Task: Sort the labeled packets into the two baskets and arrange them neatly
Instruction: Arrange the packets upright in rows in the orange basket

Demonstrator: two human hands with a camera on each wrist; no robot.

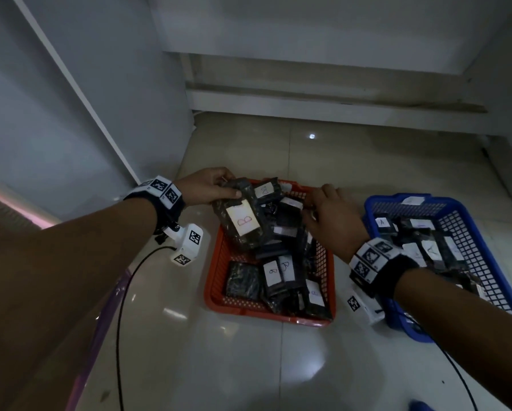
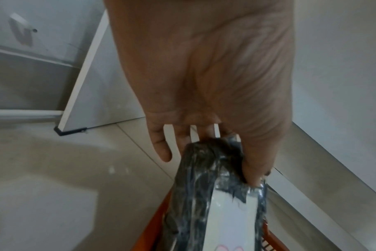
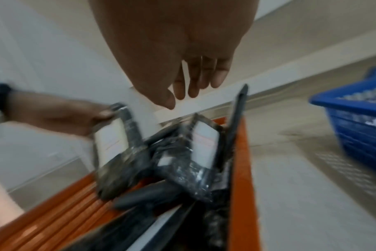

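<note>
The left hand [image 1: 210, 188] pinches a dark packet [image 1: 243, 218] (white label marked "B") by its top end, thumb on one face and fingers behind, above the far left corner of the red basket [image 1: 219, 304]. The right hand [image 1: 332, 215] hovers over that basket's far right side, fingers loosely apart, holding nothing. The blue basket [image 1: 486, 262], at the right, holds packets labeled "A".
</note>
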